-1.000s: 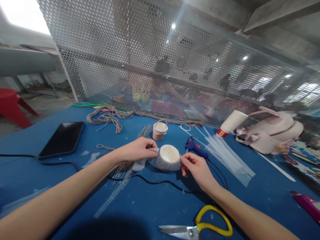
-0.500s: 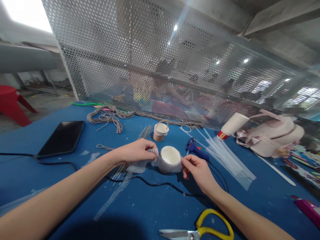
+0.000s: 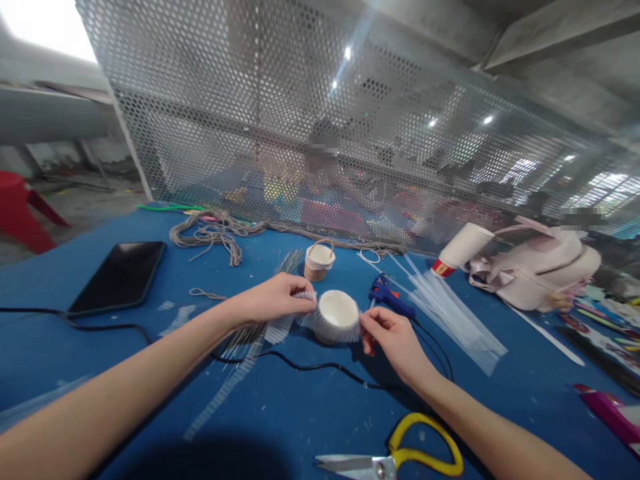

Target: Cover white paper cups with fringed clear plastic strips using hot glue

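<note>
nearest you on the table (image 3: 280,403) lie the scissors (image 3: 387,465); past the cord (image 3: 297,366), your right hand (image 3: 393,340) pinches the pleated strip (image 3: 340,334) beside the cup (image 3: 339,309), which stands between your hands. your left hand (image 3: 277,297) pinches the strip too. beyond sits the basket (image 3: 317,267).

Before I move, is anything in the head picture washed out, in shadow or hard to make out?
Head view: the upper left corner is blown out; a light throws a flare streak across the perforated panel; figures beyond it are indistinct. Head view, lower: a dark shadow lies on the blue table; the white cup reads clearly.
</note>
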The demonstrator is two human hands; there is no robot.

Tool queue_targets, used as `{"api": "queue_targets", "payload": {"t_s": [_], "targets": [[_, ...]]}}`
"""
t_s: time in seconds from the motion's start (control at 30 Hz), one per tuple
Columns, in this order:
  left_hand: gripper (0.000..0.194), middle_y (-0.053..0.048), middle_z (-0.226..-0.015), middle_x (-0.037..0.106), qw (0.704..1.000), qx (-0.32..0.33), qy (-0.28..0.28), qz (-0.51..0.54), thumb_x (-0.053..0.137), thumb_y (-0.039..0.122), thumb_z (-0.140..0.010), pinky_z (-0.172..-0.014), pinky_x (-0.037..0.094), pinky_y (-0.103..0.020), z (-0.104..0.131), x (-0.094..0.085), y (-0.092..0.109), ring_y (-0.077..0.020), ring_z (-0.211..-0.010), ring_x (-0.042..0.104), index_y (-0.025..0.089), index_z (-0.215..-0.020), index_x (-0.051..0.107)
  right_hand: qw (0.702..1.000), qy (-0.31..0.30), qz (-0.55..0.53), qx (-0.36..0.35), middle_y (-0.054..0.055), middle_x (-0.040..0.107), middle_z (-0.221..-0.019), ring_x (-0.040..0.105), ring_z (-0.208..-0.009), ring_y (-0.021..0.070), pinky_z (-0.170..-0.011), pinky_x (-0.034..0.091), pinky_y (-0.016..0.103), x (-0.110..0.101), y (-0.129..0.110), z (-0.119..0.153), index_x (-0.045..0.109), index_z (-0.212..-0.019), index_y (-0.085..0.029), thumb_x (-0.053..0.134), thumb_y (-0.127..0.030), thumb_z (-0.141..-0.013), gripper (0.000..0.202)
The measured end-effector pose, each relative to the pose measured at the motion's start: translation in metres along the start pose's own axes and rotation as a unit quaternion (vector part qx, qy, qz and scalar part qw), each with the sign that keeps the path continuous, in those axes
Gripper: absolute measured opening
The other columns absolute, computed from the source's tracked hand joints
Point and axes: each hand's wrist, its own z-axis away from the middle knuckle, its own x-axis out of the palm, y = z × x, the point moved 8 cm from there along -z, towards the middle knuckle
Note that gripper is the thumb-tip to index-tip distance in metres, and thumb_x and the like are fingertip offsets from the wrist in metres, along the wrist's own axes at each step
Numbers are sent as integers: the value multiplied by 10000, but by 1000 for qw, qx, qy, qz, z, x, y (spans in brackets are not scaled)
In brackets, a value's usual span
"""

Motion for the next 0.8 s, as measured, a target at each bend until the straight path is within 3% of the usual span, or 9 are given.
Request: {"api": "queue_targets", "payload": {"t_s": [0.8], "targets": [[134, 49, -601, 523, 999, -3, 38, -13, 593, 302, -669, -546, 334, -218, -4, -1, 1, -107, -576, 458, 170, -654, 607, 1000, -4, -1, -3, -40, 545, -433, 458, -398, 96, -453, 383, 219, 1, 0, 1, 560, -669, -178, 614, -489, -766, 331]]}}
